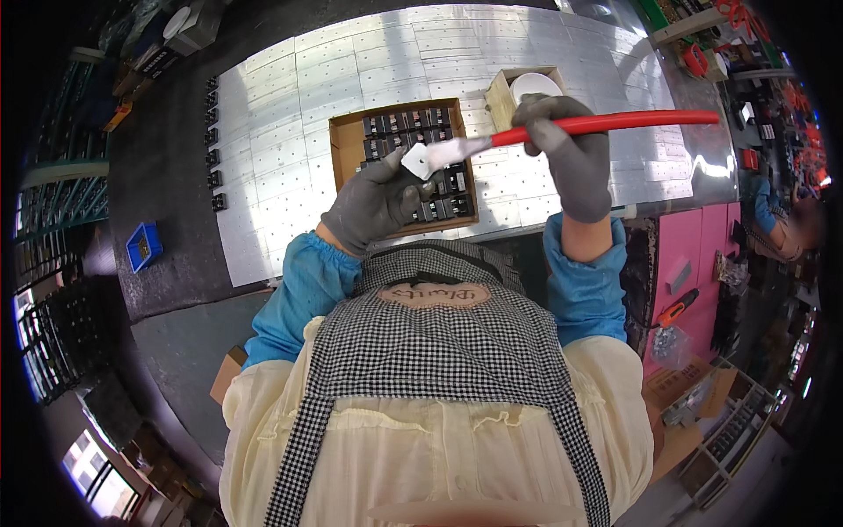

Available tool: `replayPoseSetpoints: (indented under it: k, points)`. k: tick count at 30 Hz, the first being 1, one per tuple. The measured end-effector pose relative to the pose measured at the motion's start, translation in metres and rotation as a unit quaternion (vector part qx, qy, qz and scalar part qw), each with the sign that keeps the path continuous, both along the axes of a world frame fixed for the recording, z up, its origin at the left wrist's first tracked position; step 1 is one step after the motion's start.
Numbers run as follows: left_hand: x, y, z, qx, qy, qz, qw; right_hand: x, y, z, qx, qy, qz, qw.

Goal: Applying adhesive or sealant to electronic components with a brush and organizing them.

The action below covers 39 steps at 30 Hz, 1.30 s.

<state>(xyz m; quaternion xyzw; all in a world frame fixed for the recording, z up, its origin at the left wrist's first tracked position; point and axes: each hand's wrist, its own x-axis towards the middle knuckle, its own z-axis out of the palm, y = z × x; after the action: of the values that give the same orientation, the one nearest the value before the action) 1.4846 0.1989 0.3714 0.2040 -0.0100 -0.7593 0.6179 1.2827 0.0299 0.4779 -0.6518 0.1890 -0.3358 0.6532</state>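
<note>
My left hand [373, 202], in a grey glove, pinches a small white square plate [416, 162] with a dark spot at its middle. My right hand [571, 154], gloved too, grips a brush by its long red handle [645, 121]. The brush's pale bristles [448, 153] reach left to the white plate and seem to touch its edge. Below the left hand and the brush, a cardboard box [342, 132] holds rows of small black parts [421, 119], partly hidden by the hand. Just behind my right hand stands a wooden box [500, 98] with a round white container [536, 85] in it.
Silver metal plates [290, 114] cover the worktable. Several black parts [213, 158] line its left edge. A blue bin [143, 246] lies at the far left. On the right, a pink surface [680, 255] bears an orange-and-black tool [676, 309]. Another person [781, 230] is at the far right.
</note>
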Motion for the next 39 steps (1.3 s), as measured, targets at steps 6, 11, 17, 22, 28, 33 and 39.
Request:
replayPoseSetpoints:
  k: [6,11,17,22,28,33,39]
  points:
    - [0.0,-0.001,0.007,0.01,0.066,0.005,0.998,0.007,0.001,-0.009,-0.012,0.078,0.002,0.997]
    - [0.001,0.0,0.011,-0.004,0.058,0.024,0.998,0.004,0.0,-0.008,0.033,0.0,-0.09,0.995]
    - [0.005,-0.001,0.009,-0.018,0.06,-0.005,0.998,0.008,0.004,-0.009,0.006,0.064,-0.027,0.998]
    - [0.006,0.003,0.01,-0.013,0.068,0.01,0.998,0.004,0.003,-0.013,0.034,-0.032,-0.058,0.997]
    - [0.009,0.014,0.006,-0.041,0.05,0.015,0.998,0.008,0.007,-0.024,-0.005,0.015,-0.093,0.996]
    - [0.057,0.071,0.0,-0.058,-0.086,0.117,0.988,0.004,0.003,-0.021,-0.023,-0.027,-0.182,0.983]
    - [0.161,0.2,0.024,0.074,-0.503,0.302,0.806,0.026,0.035,-0.027,-0.001,-0.037,-0.168,0.985]
